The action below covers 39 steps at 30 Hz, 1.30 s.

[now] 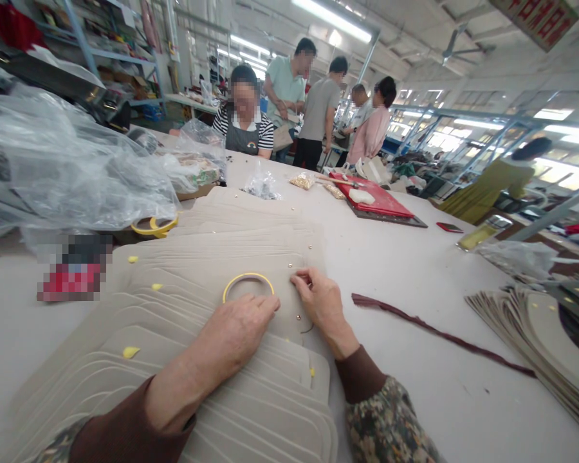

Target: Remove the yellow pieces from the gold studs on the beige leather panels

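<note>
- Holding the tape roll [248,278] now: my left hand [241,331] is curled over its near rim, on the stacked panels [174,321] filling the bench's [395,257] near edge, left of centre.
- And here's my right hand [324,305], fingers drawn narrow at the stack's right edge; whether anything sits between the tips, I cannot tell.
- Working this well, I'd judge, means a light left palm, so the layers don't slide, and right fingertips placed precisely, clear of the metal studs [290,265].
- Counting up: one roll under my hand, three studs close around my right fingers, four clear yellow tabs [131,352] on this stack; the panels overlap too much to number.
- Across the bench: one dark strip [439,331] toward the right edge, two bags of gold bits [302,181] near the far edge, one bottle [485,233] toward the far right corner.
</note>
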{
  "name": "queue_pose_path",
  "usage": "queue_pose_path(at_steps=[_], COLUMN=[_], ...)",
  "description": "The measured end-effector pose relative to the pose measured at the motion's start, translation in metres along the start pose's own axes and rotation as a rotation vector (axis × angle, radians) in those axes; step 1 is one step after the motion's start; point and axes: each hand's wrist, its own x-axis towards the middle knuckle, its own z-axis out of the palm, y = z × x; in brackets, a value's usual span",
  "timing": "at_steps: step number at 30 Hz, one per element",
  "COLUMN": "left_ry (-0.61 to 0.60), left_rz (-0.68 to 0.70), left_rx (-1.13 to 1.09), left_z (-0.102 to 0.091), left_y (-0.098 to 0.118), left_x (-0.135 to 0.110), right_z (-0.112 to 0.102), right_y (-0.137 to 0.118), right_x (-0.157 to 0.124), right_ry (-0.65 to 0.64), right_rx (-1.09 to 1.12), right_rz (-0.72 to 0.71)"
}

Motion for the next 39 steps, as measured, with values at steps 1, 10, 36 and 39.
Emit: queue_pose_path(at_steps=[1,10,36,39], left_ry=[0.032,0.245,0.264,0.336], left_rz=[0.01,0.097,0.032,0.067], left_rx=[-0.018,-0.221,-0.181,-0.2], left_z=[0.001,0.003,0.005,0.007], left_y=[-0.001,-0.002,0.017,0.019], left_x=[-0.001,-0.008,-0.012,-0.011], right_z=[-0.002,-0.032,-0.022,-0.028], right_y=[-0.001,-0.025,-0.045,-0.049], right_x=[0.0,-0.027,-0.046,-0.044], right_ry=[0.024,-0.28,-0.17,-0.258], right_rx=[0.052,0.417,0.438,0.634], right_rz=[0.016,-0.167,0.152,0.388])
